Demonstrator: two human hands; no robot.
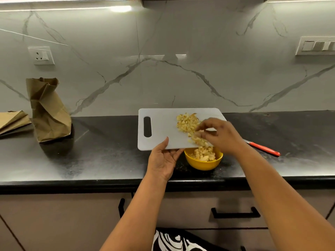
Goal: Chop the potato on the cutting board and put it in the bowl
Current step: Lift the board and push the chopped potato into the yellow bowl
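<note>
Fingers rake potato; knife beside bowl.

the left hand holds the white board tilted over the yellow bowl; the right hand touches potato cubes. a knife lies at 3 o'clock.

Two bare forearms, sleeveless to the frame edge — black-and-white swirl-patterned garment below, at the waist.
</note>
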